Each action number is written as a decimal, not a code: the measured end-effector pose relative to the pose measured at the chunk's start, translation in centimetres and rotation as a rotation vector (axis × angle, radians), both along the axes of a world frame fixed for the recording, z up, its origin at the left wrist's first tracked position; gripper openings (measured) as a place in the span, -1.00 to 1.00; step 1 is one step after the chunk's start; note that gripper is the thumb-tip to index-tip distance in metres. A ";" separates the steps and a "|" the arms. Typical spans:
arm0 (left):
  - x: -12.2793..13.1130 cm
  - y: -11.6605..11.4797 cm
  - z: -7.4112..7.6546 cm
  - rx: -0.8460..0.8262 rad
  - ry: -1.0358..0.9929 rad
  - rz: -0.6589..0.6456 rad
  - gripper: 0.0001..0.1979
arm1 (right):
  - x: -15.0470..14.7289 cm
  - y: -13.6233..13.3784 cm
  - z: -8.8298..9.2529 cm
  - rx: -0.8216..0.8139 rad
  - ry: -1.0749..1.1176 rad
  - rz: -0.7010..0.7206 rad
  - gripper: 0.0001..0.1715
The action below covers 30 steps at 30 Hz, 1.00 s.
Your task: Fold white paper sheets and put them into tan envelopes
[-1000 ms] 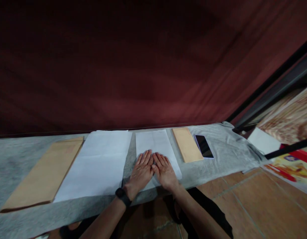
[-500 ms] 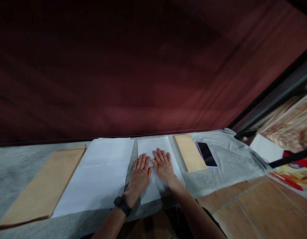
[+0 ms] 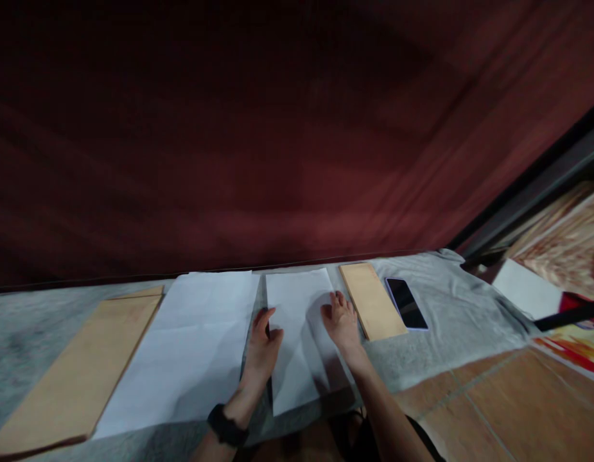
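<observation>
A white sheet of paper (image 3: 299, 301) with faint creases lies in front of me. At its left edge is my left hand (image 3: 262, 346), its thumb and fingers apart in a loose curve. My right hand (image 3: 341, 323) is over the sheet's right edge, thumb and fingers spread, also holding nothing. Whether either hand touches the paper is hard to tell. Left of them is a larger white sheet or stack of paper (image 3: 191, 359). A small brown envelope stack (image 3: 374, 301) lies just right of my right hand.
A large brown envelope stack (image 3: 79, 372) lies far left on the grey cloth (image 3: 445, 295). The phone (image 3: 406, 305) is dark-screened, right of the small envelopes. A dark red curtain (image 3: 277, 160) hangs behind. Tiled floor (image 3: 508, 391) shows at lower right.
Both hands lay flat together on the middle of the smaller sheet. They have moved apart to its two sides, and their fingers now curve. The view has shifted slightly.
</observation>
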State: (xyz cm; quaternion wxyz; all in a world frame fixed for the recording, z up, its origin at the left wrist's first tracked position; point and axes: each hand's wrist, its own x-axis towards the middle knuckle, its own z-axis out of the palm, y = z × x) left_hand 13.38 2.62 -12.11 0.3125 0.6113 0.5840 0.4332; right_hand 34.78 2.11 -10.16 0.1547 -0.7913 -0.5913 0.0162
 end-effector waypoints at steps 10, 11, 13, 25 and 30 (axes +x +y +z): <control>-0.7 -1.2 0.2 0.020 0.099 -0.101 -0.45 | -0.4 -0.3 -0.3 0.102 0.116 0.234 -0.52; -0.8 -1.4 0.2 0.025 0.099 -0.105 -0.45 | -0.9 -0.4 -0.4 0.105 0.129 0.288 -0.52; -0.7 -1.7 0.2 0.029 0.089 -0.085 -0.47 | -2.1 -0.6 -0.6 0.111 0.133 0.403 -0.50; -0.2 -1.3 -1.2 -0.130 -0.082 0.019 -0.54 | -1.6 3.2 -1.5 0.050 -0.030 0.306 -0.42; -0.5 -1.6 -1.2 -0.212 -0.118 0.023 -0.55 | 0.5 4.3 -1.8 0.067 -0.031 0.137 -0.39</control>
